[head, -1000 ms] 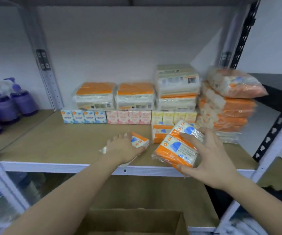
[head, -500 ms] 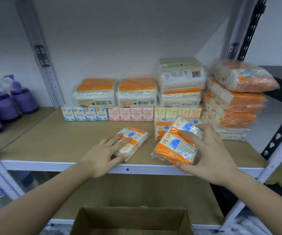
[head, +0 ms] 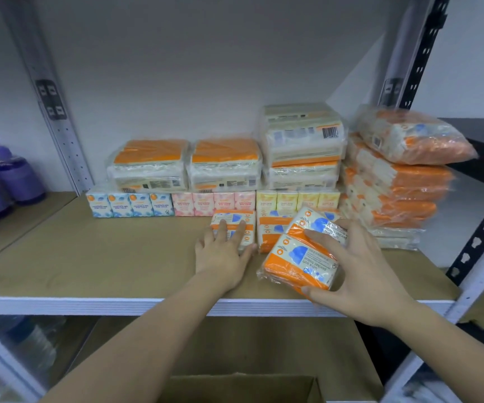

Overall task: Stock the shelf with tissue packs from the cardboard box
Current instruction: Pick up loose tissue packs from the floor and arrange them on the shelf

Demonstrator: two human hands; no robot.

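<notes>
The left hand [head: 222, 251] lies flat, fingers straight, pressing one tissue pack [head: 233, 225] back against the row of mini packs [head: 211, 203], likely to align it. The right hand [head: 360, 271] grips a second pack [head: 299, 264] above the shelf [head: 89, 257] front edge, tilted, ready for the adjacent slot. The cardboard box [head: 240, 388] sits below.

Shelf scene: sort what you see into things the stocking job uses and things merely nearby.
In use: orange pocket tissue pack held by right hand; flat pack under left hand; brown cardboard box.
Nearby: purple pump bottles; small pastel tissue boxes.
</notes>
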